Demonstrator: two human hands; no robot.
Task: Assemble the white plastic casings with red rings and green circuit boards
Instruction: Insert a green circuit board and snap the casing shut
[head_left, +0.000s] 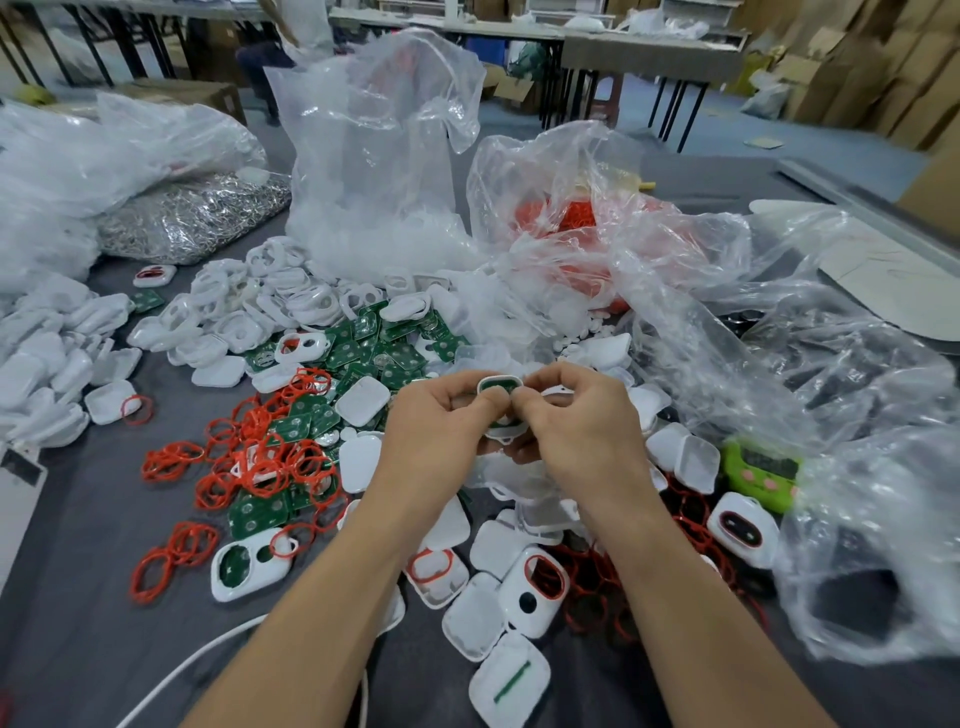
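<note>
**Centre.** Your left hand (441, 421) and right hand (582, 415) meet above the grey table (78, 623), and both hold one white casing (500, 385). The fingers of each hand are curled. Thumb and forefinger pinch the casing from either side, and the two thumb tips almost touch just below its upper edge. The casing is a rounded-square white shell held on edge, with its open face turned toward you. A dark green surface shows inside its rim. A small white tab (506, 439) protrudes beneath your fingers; you cannot tell whether it belongs to the same piece or to a second one.

**Left of the hands.** Loose red rings (249, 457), thin and flexible, lie tangled over green circuit boards (384, 348). The boards are square and carry silvery round pads. Beyond them is a heap of empty white shells (244, 306), each with two openings.

**Foreground.** Near your left forearm lies a shell with a green board inside (249, 564). Between your forearms lies a shell with a red ring lining its larger opening (540, 577).

**Background.** A tall clear plastic bag (374, 156) stands behind the piles, with a bag of red rings (566, 218) to its right and a bag of metal parts (192, 213) to its left. A green gadget (761, 473) sits to the right of your right hand.
</note>
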